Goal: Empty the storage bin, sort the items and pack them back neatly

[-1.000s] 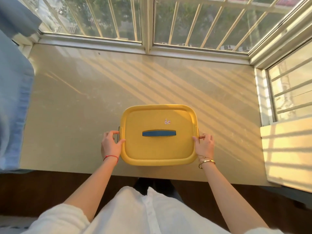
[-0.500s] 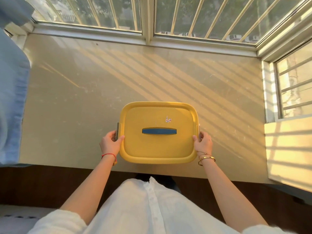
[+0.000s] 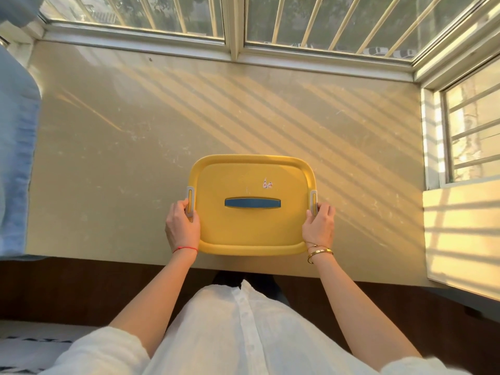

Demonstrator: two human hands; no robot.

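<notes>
sunlit surface (image 3: 135, 131) carries my lidded yellow bin (image 3: 253, 231), left hand (image 3: 181, 228) and right hand (image 3: 319, 227) gripping its side latches, so nothing emptied yet.

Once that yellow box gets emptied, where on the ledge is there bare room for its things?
Bare ledge lies left of the yellow box up to the blue cloth, behind it to the window frame, and right toward the side window. The near edge is tight.
</notes>
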